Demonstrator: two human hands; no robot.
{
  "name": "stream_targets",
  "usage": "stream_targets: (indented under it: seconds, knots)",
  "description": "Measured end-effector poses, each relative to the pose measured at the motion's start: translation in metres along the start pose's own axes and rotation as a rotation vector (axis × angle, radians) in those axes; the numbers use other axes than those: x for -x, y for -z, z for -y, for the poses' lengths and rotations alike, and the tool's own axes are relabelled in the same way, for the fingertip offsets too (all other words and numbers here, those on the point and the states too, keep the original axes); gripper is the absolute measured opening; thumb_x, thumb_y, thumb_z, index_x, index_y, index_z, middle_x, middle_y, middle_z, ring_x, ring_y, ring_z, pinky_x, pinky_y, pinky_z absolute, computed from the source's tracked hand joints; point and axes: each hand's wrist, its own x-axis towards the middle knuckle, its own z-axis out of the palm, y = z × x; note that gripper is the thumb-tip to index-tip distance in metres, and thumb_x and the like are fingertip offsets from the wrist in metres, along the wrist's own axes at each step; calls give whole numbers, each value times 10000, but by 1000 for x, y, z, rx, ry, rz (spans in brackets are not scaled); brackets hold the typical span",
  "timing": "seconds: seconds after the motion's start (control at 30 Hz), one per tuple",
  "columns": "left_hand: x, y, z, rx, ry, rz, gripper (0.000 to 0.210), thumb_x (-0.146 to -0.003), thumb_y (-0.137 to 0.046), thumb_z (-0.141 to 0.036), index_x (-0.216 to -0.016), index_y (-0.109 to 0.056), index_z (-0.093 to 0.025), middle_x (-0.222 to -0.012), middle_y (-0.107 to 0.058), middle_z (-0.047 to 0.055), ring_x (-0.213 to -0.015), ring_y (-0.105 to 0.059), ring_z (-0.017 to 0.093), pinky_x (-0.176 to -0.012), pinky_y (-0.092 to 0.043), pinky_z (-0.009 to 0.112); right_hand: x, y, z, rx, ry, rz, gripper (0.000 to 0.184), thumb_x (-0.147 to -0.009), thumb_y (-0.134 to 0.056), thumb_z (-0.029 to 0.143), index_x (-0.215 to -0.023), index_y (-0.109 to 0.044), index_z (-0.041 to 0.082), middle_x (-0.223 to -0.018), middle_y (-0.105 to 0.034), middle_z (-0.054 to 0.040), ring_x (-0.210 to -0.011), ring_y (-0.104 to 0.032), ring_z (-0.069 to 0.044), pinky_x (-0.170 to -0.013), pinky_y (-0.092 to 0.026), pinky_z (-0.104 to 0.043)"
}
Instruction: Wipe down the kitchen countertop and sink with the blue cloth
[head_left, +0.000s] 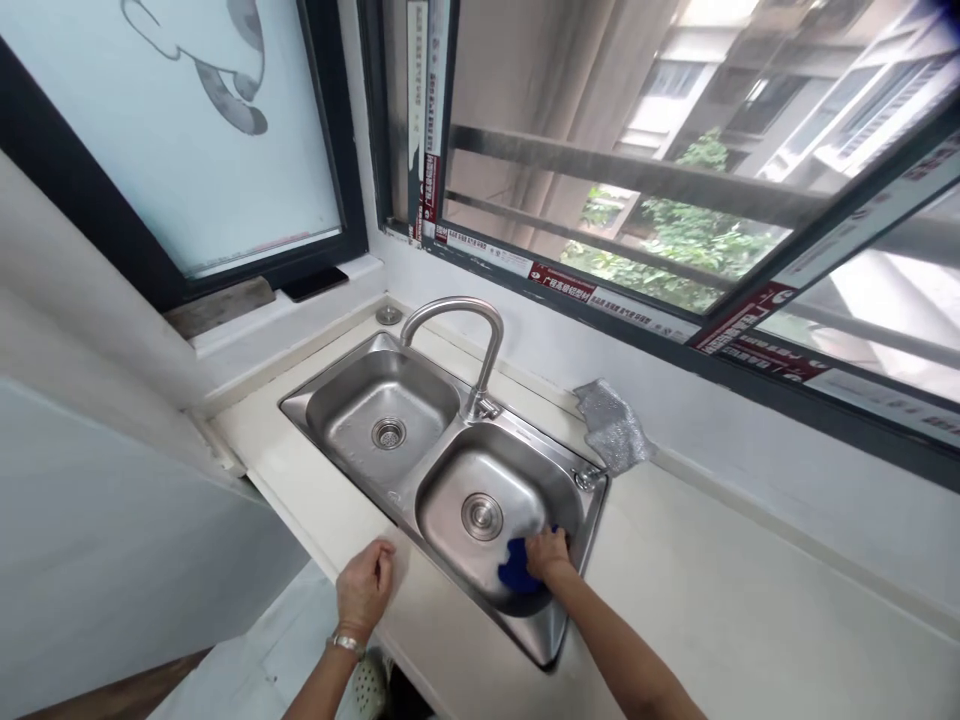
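My right hand [549, 553] is closed on a dark blue cloth [519, 568] inside the right basin [450, 500] of a double stainless-steel sink. The cloth presses against the basin's near right side. My left hand [364, 588], with a metal band at the wrist, rests at the counter's front edge beside the sink. Its fingers are curled in, and whether anything is in them is hidden. Between the two basins rises a curved metal faucet [491, 360], its spout turned toward the back left. The left basin [337, 410] shows wet spots around its drain.
A silvery crumpled mesh cloth [611, 428] lies behind the sink's right corner. The pale counter [720, 590] runs on to the right. A dark phone-like slab [315, 284] and a worn block [221, 305] lie on the left sill. Windows stand behind and left.
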Motion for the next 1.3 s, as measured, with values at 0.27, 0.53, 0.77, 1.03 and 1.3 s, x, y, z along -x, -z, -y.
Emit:
stream_targets:
  seconds: [0.27, 0.53, 0.77, 1.03, 1.3]
  knots:
    - [2, 0, 0, -1, 21, -3, 277, -908, -404, -234, -888, -680, -232, -696, -697, -9, -638, -642, 151, -623, -431, 251, 50, -8, 37, 21, 102, 73, 380, -857, -557, 440, -1039, -735, 158, -1108, -694, -193, -1159, -586, -382, -1012, -395, -551]
    - [1, -2, 2, 4, 41, 11, 272, -904, -411, -230, -894, -683, -232, -663, -680, -9, -618, -620, 148, -607, -400, 247, 98, 17, 5, -160, 169, 0, 473, -870, -506, 521, -1142, -696, 184, -1016, -714, -141, -1045, -646, -317, -945, -465, -408]
    - [0, -3, 3, 21, 48, 24, 288, -913, -403, -248, -898, -690, -229, -661, -671, -8, -600, -592, 142, -609, -386, 243, 172, 17, -62, -856, 314, -124, 340, -782, -550, 436, -1057, -620, 249, -1014, -666, -54, -891, -625, -256, -815, -503, -356]
    - [-1, -3, 3, -12, 74, 51, 283, -911, -414, -258, -918, -696, -229, -574, -597, -24, -564, -554, 141, -579, -339, 241, 239, 30, -107, -1468, 251, -184, 395, -739, -631, 488, -1050, -601, 245, -1230, -640, -125, -1146, -590, -358, -947, -489, -459]
    - [-5, -1, 3, -12, 102, 93, 258, -923, -438, -247, -938, -695, -233, -547, -551, -36, -557, -535, 139, -563, -303, 234, 221, -12, -140, -1491, 10, -786, 589, -814, -601, 526, -1325, -504, 250, -1468, -469, -171, -1331, -464, -363, -1069, -429, -555]
